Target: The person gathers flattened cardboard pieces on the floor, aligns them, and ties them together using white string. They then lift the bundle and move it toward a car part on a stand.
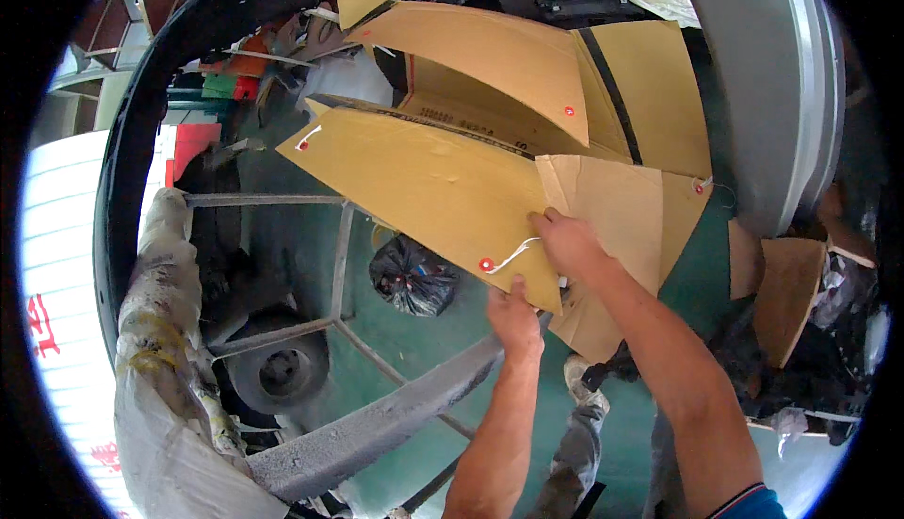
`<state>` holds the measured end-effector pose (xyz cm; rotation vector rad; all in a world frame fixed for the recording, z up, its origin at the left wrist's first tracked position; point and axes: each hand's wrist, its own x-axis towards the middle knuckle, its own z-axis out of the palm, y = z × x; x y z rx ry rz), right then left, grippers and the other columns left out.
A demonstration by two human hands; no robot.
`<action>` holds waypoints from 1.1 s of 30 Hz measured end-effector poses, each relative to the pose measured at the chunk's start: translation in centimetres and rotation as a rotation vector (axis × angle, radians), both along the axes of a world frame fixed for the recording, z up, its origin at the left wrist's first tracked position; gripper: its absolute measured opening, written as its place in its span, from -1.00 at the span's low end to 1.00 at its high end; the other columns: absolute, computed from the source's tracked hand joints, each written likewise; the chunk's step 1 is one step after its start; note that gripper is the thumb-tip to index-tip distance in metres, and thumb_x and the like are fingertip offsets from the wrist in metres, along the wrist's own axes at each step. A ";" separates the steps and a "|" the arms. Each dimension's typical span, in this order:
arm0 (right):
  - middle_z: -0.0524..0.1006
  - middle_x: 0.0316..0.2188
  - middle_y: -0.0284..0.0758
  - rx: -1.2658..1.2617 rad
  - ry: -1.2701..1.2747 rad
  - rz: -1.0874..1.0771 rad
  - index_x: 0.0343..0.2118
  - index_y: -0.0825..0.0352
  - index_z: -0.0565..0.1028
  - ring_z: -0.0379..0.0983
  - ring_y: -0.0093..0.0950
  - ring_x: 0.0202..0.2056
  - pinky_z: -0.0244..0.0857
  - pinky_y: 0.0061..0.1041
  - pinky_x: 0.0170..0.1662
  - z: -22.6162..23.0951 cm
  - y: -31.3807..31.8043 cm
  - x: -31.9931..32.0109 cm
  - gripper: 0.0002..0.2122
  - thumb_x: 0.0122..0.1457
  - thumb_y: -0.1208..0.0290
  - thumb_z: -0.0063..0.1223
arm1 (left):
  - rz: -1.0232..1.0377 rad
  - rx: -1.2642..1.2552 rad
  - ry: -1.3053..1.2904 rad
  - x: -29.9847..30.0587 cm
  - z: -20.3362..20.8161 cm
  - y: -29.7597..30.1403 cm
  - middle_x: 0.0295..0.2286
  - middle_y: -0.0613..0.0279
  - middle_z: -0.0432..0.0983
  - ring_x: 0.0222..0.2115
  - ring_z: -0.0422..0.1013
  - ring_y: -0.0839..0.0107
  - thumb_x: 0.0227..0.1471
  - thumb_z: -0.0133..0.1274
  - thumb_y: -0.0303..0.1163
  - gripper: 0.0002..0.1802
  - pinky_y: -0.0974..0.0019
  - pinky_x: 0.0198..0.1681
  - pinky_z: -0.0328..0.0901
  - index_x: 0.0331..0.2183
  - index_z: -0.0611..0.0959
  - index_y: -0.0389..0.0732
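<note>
At far left of the frame: white ribbed panel [61, 208] with red markings, its outer part lost to the fisheye rim. Next to it, lower left, an upright bundle in stained whitish wrapping [151, 397]; whatever is under the wrapping is hidden. Right of that, a dark wheel-like round object [280, 370], partly behind thin metal rails [341, 255]; too dim to identify surely. A dusty grey bar [377, 425] slants up from lower left toward centre.

Centre-left, on the green floor: black plastic bag [414, 274], gathered and bulging; contents not readable through the film. Centre to upper right: brown cardboard box [424, 175], flaps raised and spread, red round fasteners at several corners, white string at some. Inner wall shows through the gap, with dark print; bottom out of sight, contents cannot be determined.

Left hand [515, 316], centre: grasping the lower edge of the near flap; part of the fingers hidden. Right hand [570, 246], just right and above: fingers touching the flap beside the paler folded cardboard; cannot tell whether pinching or only resting.

Below the hands, a shoe [581, 380], partly covered by the box. Upper right: smooth grey curved panel [744, 76], cut off above. Far right: loose cardboard pieces [789, 283] among dark, crumpled material, hard to separate.
</note>
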<state>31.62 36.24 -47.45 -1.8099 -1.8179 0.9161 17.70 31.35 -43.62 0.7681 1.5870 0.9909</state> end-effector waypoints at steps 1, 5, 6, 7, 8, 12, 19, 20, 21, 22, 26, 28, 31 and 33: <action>0.48 -0.17 -0.18 -0.015 -0.020 0.016 -0.02 0.31 0.40 0.55 -0.18 -0.15 0.47 -0.21 -0.18 0.0 -0.1 -0.1 -0.64 0.06 0.52 0.03 | 0.005 0.001 -0.002 -0.1 0.0 -0.2 -0.20 0.11 0.52 -0.24 0.51 0.35 0.23 -0.05 -0.44 -0.74 0.21 -0.19 0.45 -0.07 0.46 -0.37; 0.49 -0.20 -0.19 -0.006 -0.068 0.003 -0.19 0.33 0.44 0.56 -0.18 -0.18 0.47 -0.20 -0.19 -0.1 -0.8 -0.6 -0.77 0.05 0.51 0.05 | 0.010 -0.011 0.001 -0.9 -1.0 -0.3 -0.25 0.10 0.54 -0.31 0.50 0.42 0.24 -0.05 -0.48 -0.76 0.31 -0.30 0.43 -0.10 0.47 -0.40; 0.49 -0.20 -0.19 0.017 -0.067 -0.019 -0.22 0.33 0.45 0.56 -0.18 -0.19 0.47 -0.21 -0.20 -0.4 -0.8 -0.9 -0.79 0.04 0.51 0.06 | 0.009 -0.013 0.009 -1.0 -0.9 -0.1 -0.26 0.11 0.54 -0.32 0.50 0.42 0.24 -0.05 -0.48 -0.77 0.32 -0.31 0.43 -0.10 0.47 -0.40; 0.49 -0.21 -0.19 0.011 -0.070 -0.021 -0.22 0.33 0.45 0.56 -0.17 -0.21 0.48 -0.21 -0.20 -0.6 -0.8 -1.2 -0.78 0.02 0.52 0.08 | 0.008 0.001 -0.010 -1.0 -0.8 -0.1 -0.27 0.12 0.54 -0.33 0.50 0.43 0.23 -0.04 -0.48 -0.77 0.33 -0.32 0.43 -0.11 0.48 -0.40; 0.49 -0.22 -0.19 0.006 -0.072 -0.023 -0.22 0.34 0.45 0.56 -0.17 -0.22 0.48 -0.22 -0.20 -0.8 -0.9 -1.3 -0.77 0.00 0.53 0.09 | 0.007 0.016 -0.028 -1.0 -0.7 -0.2 -0.28 0.13 0.55 -0.34 0.50 0.44 0.23 -0.04 -0.47 -0.77 0.33 -0.33 0.42 -0.11 0.49 -0.41; 0.48 -0.25 -0.18 0.066 -0.039 0.060 -0.23 0.34 0.45 0.55 -0.16 -0.25 0.48 -0.22 -0.20 -0.5 -1.8 -0.6 -0.75 -0.03 0.56 0.12 | -0.015 -0.001 0.023 -1.2 -0.4 0.0 -0.28 0.13 0.55 -0.35 0.49 0.46 0.23 -0.04 -0.47 -0.76 0.33 -0.33 0.41 -0.11 0.49 -0.42; 0.49 -0.31 -0.16 0.149 -0.007 -0.023 -0.26 0.35 0.43 0.54 -0.12 -0.27 0.46 -0.19 -0.22 -1.9 -3.0 -0.4 -0.76 -0.04 0.54 0.12 | 0.015 0.025 0.041 0.2 0.2 -0.1 -0.30 0.17 0.53 -0.37 0.48 0.47 0.23 -0.05 -0.46 -0.78 0.37 -0.36 0.39 -0.13 0.48 -0.39; 0.49 -0.32 -0.16 0.173 0.009 -0.048 -0.25 0.35 0.43 0.54 -0.11 -0.28 0.46 -0.18 -0.23 -2.5 -3.0 -0.6 -0.76 -0.04 0.53 0.12 | 0.017 0.016 0.034 0.2 0.4 0.2 -0.30 0.17 0.53 -0.37 0.48 0.47 0.24 -0.05 -0.46 -0.77 0.37 -0.36 0.40 -0.12 0.48 -0.39; 0.49 -0.33 -0.16 0.183 0.014 -0.074 -0.25 0.35 0.42 0.54 -0.11 -0.28 0.46 -0.18 -0.23 -3.3 -3.5 -0.3 -0.75 -0.03 0.51 0.13 | 0.017 -0.008 0.017 0.4 0.2 0.3 -0.30 0.17 0.53 -0.37 0.48 0.47 0.24 -0.05 -0.46 -0.77 0.37 -0.36 0.40 -0.12 0.48 -0.39; 0.50 -0.32 -0.16 0.165 0.048 -0.101 -0.27 0.34 0.43 0.54 -0.11 -0.28 0.45 -0.17 -0.23 -2.9 -3.9 -0.2 -0.77 -0.03 0.50 0.13 | -0.008 -0.001 0.028 0.2 -0.1 0.2 -0.29 0.17 0.53 -0.36 0.49 0.46 0.24 -0.06 -0.46 -0.77 0.36 -0.34 0.40 -0.12 0.47 -0.39; 0.51 -0.30 -0.17 0.093 0.100 -0.145 -0.34 0.33 0.49 0.53 -0.12 -0.27 0.43 -0.15 -0.20 -2.0 -4.4 0.6 -0.84 -0.01 0.45 0.14 | -0.039 0.033 0.000 -0.4 -0.9 0.2 -0.27 0.16 0.52 -0.33 0.49 0.44 0.24 -0.08 -0.46 -0.77 0.34 -0.32 0.42 -0.11 0.45 -0.38; 0.52 -0.29 -0.19 0.060 0.136 -0.135 -0.36 0.33 0.54 0.52 -0.13 -0.26 0.41 -0.17 -0.19 -1.6 -4.9 1.0 -0.86 -0.01 0.47 0.14 | -0.038 0.046 -0.022 -0.6 -1.1 0.2 -0.27 0.16 0.52 -0.34 0.50 0.44 0.23 -0.07 -0.46 -0.78 0.33 -0.33 0.44 -0.13 0.46 -0.37; 0.52 -0.27 -0.23 0.089 0.276 -0.100 -0.33 0.34 0.59 0.51 -0.18 -0.25 0.39 -0.22 -0.19 -1.1 -5.6 1.7 -0.85 0.00 0.51 0.14 | -0.052 0.051 -0.026 -0.7 -1.6 0.4 -0.29 0.17 0.53 -0.36 0.51 0.44 0.21 -0.04 -0.45 -0.81 0.33 -0.35 0.47 -0.16 0.49 -0.33; 0.53 -0.28 -0.26 0.203 0.396 -0.044 -0.32 0.34 0.60 0.52 -0.23 -0.25 0.40 -0.27 -0.18 -0.9 -6.2 2.1 -0.86 0.05 0.47 0.14 | -0.046 0.043 -0.035 -1.0 -2.1 0.7 -0.30 0.18 0.52 -0.37 0.50 0.46 0.21 -0.04 -0.45 -0.81 0.37 -0.37 0.45 -0.16 0.49 -0.33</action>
